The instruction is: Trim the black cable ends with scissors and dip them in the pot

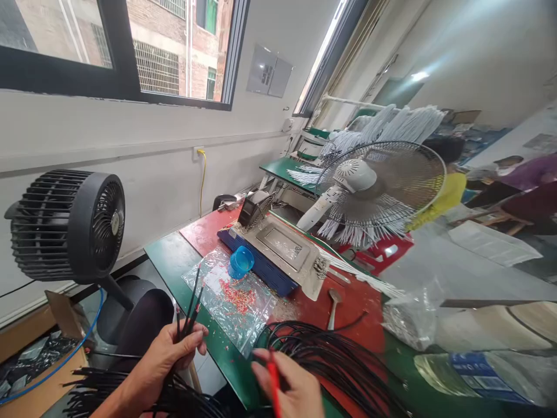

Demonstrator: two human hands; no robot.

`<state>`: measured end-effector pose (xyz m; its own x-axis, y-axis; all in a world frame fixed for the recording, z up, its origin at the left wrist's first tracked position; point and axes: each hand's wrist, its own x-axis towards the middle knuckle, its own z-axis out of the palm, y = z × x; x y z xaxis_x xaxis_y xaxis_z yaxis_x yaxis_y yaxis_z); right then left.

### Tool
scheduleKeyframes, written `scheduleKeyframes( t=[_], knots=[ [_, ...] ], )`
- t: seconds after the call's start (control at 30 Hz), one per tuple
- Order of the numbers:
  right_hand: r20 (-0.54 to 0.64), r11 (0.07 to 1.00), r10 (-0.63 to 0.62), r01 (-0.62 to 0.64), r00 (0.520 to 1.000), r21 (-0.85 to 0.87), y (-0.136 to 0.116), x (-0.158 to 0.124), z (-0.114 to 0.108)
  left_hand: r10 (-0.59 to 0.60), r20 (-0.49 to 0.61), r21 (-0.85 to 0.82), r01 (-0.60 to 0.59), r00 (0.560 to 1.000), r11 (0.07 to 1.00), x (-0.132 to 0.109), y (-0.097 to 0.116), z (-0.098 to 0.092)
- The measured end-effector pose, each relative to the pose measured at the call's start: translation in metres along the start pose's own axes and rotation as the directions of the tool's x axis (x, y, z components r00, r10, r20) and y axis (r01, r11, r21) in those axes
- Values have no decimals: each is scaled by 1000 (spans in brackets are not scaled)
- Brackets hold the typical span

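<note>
My left hand [176, 347] is closed around a few thin black cables [191, 302], whose ends stick up above the fingers. More black cables [100, 383] hang in a bundle below and behind that hand. My right hand [289, 383] is closed on a slim red pen-like tool [274, 380], held near upright at the table's front edge; its tip is too blurred to make out. Just beyond it, a loose coil of black cables [322, 348] lies on the table. A clear plastic bag [250, 334] lies flat nearby, with small red and yellowish pieces [239, 296] scattered on it.
A blue cup [241, 262] sits by a beige and blue machine [282, 247]. A spoon [333, 307] lies right of it. A large fan [378, 180] stands behind, a black fan [69, 223] at left. A plastic bottle [474, 374] lies at right. People sit far right.
</note>
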<state>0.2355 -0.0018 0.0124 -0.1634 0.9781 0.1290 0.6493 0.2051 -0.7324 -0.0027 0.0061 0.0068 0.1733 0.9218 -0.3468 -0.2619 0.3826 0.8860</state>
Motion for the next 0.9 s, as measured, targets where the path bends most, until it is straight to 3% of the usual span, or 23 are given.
scheduleKeyframes(
  t=[0.1, 0.2, 0.37, 0.53, 0.9],
  knots=[
    [123, 989, -138, 129, 983, 76, -24, 17, 26, -7, -12, 9, 7, 1000, 1000, -2, 1, 1],
    [112, 985, -170, 168, 979, 27, -32, 18, 36, 0, -28, 30, 1, 1000, 1000, -2, 3, 0],
    [224, 996, -88, 93, 971, -13, -24, 8, 43, -21, -78, 11, 22, 997, 1000, 3, -1, 0],
    [230, 1000, -27, 27, 973, 6, -18, 1, 56, -72, -118, -30, 69, 990, 997, 6, -6, 0],
    [257, 996, 1, 22, 966, -87, -24, 2, 56, -30, -40, 220, 38, 999, 975, 5, 0, 4]
  ],
)
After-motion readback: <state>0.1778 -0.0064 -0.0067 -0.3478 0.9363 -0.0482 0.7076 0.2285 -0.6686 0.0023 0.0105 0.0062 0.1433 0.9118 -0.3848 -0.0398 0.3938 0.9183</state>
